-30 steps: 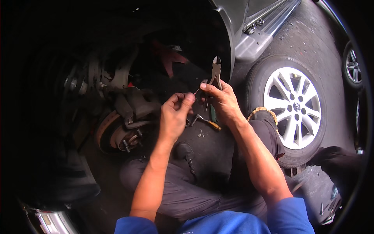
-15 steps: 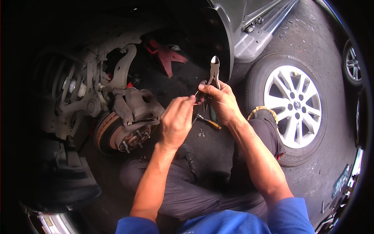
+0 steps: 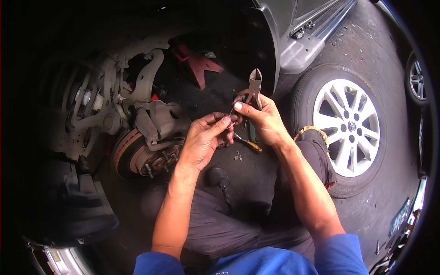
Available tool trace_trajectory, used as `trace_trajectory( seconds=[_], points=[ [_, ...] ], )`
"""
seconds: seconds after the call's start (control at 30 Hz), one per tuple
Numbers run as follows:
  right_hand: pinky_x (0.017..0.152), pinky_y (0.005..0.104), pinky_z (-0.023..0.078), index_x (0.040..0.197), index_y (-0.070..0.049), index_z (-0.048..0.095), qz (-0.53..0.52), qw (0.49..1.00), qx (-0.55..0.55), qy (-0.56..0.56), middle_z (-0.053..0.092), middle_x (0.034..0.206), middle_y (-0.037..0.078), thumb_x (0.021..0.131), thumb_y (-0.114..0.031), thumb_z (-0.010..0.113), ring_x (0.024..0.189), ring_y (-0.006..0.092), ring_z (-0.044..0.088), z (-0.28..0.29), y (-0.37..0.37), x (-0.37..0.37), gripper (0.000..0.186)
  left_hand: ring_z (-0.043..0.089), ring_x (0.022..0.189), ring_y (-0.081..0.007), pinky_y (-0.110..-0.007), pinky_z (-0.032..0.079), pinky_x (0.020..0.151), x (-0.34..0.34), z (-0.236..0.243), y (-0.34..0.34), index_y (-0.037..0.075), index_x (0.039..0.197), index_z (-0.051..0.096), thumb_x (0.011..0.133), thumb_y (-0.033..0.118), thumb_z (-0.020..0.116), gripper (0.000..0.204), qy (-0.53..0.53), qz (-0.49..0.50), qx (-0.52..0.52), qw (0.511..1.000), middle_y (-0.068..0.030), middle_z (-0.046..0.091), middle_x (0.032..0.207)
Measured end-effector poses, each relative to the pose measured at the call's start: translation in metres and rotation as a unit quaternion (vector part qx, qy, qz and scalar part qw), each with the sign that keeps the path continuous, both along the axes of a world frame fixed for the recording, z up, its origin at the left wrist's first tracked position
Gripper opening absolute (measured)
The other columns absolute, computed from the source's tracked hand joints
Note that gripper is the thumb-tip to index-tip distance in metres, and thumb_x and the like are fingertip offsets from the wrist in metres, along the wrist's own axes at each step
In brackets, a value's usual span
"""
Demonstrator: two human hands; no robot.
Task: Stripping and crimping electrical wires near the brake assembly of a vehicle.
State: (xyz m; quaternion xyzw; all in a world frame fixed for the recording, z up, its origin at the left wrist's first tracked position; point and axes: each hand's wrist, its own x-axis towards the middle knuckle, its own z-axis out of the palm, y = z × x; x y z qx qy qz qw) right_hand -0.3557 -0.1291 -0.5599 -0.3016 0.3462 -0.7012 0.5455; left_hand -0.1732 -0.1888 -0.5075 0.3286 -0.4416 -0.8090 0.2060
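Since both hands are up mid-view, it's easy to count: one pair of grey metal diagonal-cutting pliers (image 3: 255, 85), one bare right hand (image 3: 263, 118) wrapped round its handles, and one bare left hand (image 3: 203, 140) pinching with thumb and fingertips. What the left is pinching looks like one thin, coppery wire-like strand (image 3: 231, 111), though it's too small for me to tell if that's really one piece or two. It sits right at the left fingertips, just beside the right thumb. As for the pliers, the cutting end points up, clear above the right hand and apart from the strand.

Around that: one loose wheel with a black tyre and silver multi-spoke rim (image 3: 350, 127) (five lug holes) lying on the dark concrete floor (image 3: 366, 206) off to the right, plus a second silver-rimmed wheel (image 3: 416, 80) at the far right edge. Over on the left, one rusty brake disc (image 3: 123, 153) with at least three metal studs (image 3: 149, 171), one grey caliper (image 3: 162, 120) on it. One red metal stand (image 3: 200, 69) beyond the hands, one yellow-handled tool (image 3: 253, 146) below them.
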Motion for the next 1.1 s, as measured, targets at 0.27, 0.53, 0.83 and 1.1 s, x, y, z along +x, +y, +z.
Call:
trace_trajectory(
  seconds=[0.27, 0.53, 0.83, 1.1],
  points=[
    [0.068, 0.0286, 0.050, 0.098, -0.004, 0.068, -0.021, 0.989, 0.094, -0.114, 0.067, 0.079, 0.002, 0.096, -0.017, 0.076, 0.069, 0.0131, 0.064, -0.001, -0.002, 0.014, 0.015, 0.060, 0.079, -0.0309, -0.042, 0.051, 0.068, -0.015, -0.007, 0.007, 0.001, 0.095, 0.069, 0.078, -0.008, 0.078, 0.021, -0.217, 0.077, -0.798, 0.557, -0.0116, 0.062, 0.086],
    [0.067, 0.0291, 0.047, 0.097, -0.002, 0.069, -0.058, 0.983, 0.156, 0.083, 0.064, 0.080, 0.001, 0.098, -0.022, 0.077, 0.067, 0.0102, 0.056, 0.003, -0.001, 0.006, 0.021, 0.062, 0.079, -0.0042, -0.024, 0.052, 0.067, 0.001, -0.001, -0.009, 0.001, 0.104, 0.075, 0.099, 0.012, 0.074, 0.012, -0.198, 0.112, -0.327, 0.917, -0.0002, 0.072, 0.091],
    [0.074, 0.0351, 0.045, 0.102, 0.000, 0.070, -0.132, 0.930, -0.014, 0.344, 0.054, 0.086, 0.006, 0.091, -0.019, 0.083, 0.077, 0.0194, 0.055, 0.011, 0.002, 0.006, 0.026, 0.057, 0.072, -0.0059, -0.027, 0.051, 0.068, 0.012, 0.011, -0.016, 0.000, 0.105, 0.073, 0.096, 0.011, 0.076, 0.015, -0.113, 0.083, -0.134, 0.981, 0.0011, 0.066, 0.085],
    [0.071, 0.0349, 0.045, 0.100, 0.001, 0.068, -0.150, 0.920, -0.031, 0.359, 0.054, 0.085, 0.007, 0.092, -0.019, 0.083, 0.076, 0.0190, 0.056, 0.012, 0.002, 0.004, 0.026, 0.055, 0.070, -0.0054, -0.026, 0.050, 0.067, 0.012, 0.012, -0.015, 0.001, 0.105, 0.073, 0.096, 0.012, 0.076, 0.014, -0.109, 0.066, -0.108, 0.986, 0.0019, 0.064, 0.083]
  ],
)
